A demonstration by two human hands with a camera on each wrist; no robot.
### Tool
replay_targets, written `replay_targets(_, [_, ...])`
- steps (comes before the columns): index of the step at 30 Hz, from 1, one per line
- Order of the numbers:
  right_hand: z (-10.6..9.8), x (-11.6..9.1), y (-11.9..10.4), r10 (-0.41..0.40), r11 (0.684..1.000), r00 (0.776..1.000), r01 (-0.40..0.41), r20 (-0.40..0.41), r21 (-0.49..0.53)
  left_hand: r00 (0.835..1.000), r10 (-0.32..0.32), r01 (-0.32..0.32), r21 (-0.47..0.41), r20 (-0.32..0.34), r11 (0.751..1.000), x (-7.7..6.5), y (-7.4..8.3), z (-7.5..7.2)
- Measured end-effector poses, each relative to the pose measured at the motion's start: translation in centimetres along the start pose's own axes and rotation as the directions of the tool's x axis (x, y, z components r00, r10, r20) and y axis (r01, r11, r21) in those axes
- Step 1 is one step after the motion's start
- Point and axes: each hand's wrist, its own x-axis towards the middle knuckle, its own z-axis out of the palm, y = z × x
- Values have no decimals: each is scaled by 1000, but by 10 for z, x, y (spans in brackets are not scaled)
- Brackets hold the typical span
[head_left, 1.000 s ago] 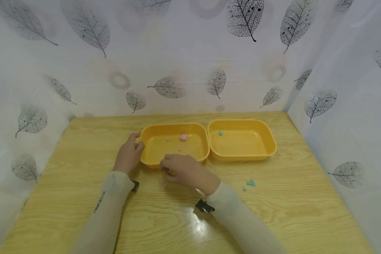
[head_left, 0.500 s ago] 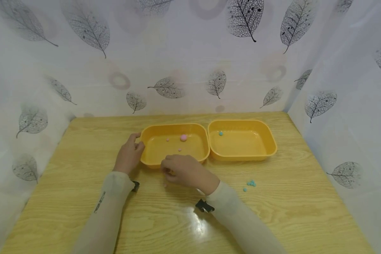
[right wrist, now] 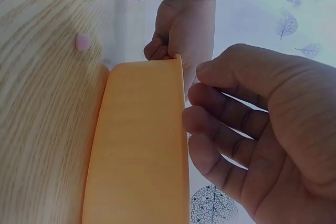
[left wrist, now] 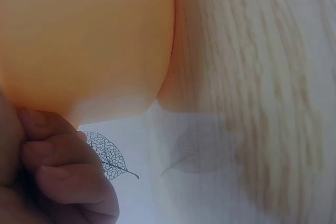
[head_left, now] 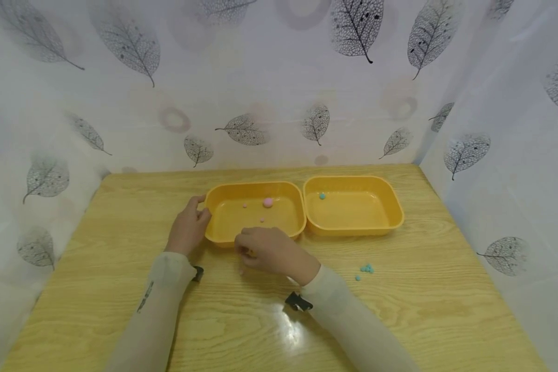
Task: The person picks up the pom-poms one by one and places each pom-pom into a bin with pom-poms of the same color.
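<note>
My left hand (head_left: 188,227) holds the left end of the left yellow tray (head_left: 302,227), its fingers bent against the end wall (left wrist: 94,40). My right hand (head_left: 272,250) is at the near long side of this tray. In the right wrist view its fingertips (right wrist: 202,153) lie at the tray's rim, loosely bent, with nothing visible between them and the thumb. Inside the tray lie a larger pink ball (head_left: 268,202) and small pink balls (head_left: 262,220). Another small pink ball (right wrist: 83,42) lies on the table in front of the tray.
A second yellow tray (head_left: 353,231) stands against the right end of the first, with one teal ball (head_left: 322,196) inside. Several teal balls (head_left: 367,268) lie on the wooden table (head_left: 428,310) to the right. A leaf-patterned white curtain (head_left: 269,77) hangs behind and at both sides.
</note>
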Motion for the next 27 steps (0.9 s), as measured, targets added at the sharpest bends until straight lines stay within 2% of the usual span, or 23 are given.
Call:
replay_targets(10, [0, 1, 0, 23, 1000, 1000, -23, -3, -9, 1000, 16, -16, 4, -3, 1000, 0, -3, -1])
replay_targets(19, [1, 6, 2, 59, 997, 998, -58, -3, 55, 999, 51, -51, 0, -12, 999, 0, -6, 1])
replay_targets(23, [-11, 12, 15, 82, 995, 995, -80, -53, 51, 998, 57, -57, 2, -19, 998, 1, -7, 1])
replay_targets(27, [-36, 25, 32, 103, 990, 995, -101, -14, 97, 998, 65, -65, -3, -21, 998, 1, -7, 1])
